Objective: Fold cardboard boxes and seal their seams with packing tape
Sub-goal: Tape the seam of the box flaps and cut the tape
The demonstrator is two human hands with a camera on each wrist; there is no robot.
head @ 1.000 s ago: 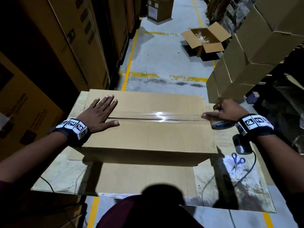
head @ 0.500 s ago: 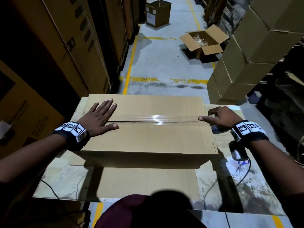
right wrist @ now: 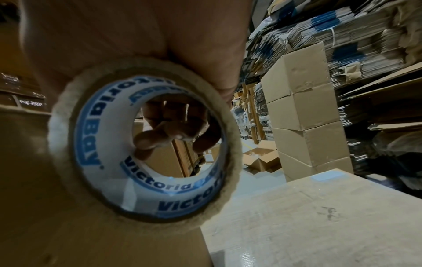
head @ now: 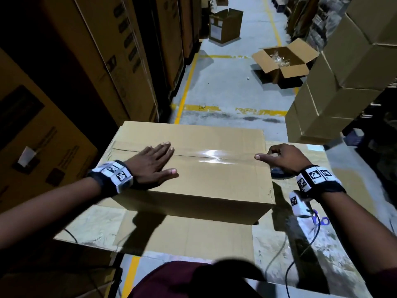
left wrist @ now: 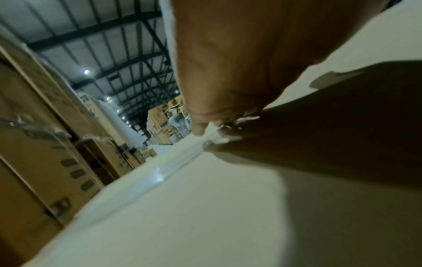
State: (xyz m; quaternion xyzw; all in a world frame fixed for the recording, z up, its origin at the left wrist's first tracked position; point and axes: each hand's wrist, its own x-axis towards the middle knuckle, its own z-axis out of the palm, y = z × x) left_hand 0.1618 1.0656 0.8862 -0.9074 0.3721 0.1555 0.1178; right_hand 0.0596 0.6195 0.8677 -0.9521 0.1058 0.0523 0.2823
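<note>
A closed cardboard box [head: 204, 186] lies on the worktable [head: 335, 244], with a strip of clear tape [head: 212, 157] along its middle seam. My left hand [head: 153, 166] lies flat on the box top, fingers straight over the tape. At the box's right end my right hand [head: 279, 158] grips the tape roll [head: 281, 174], thumb pointing at the seam's end. In the right wrist view the tape roll [right wrist: 146, 146] fills the frame, blue lettering inside its core and fingers curled round it. The left wrist view shows the taped seam [left wrist: 180, 162] under my palm.
Blue-handled scissors [head: 320, 220] and a cable lie on the table by my right forearm. Tall cartons [head: 120, 67] line the left aisle. Stacked boxes [head: 335, 87] stand at the right. An open box [head: 283, 61] and another carton [head: 225, 25] sit on the floor ahead.
My left hand has slid rightward along the taped seam, pressing it down. The right hand with the roll has stayed at the box's right end.
</note>
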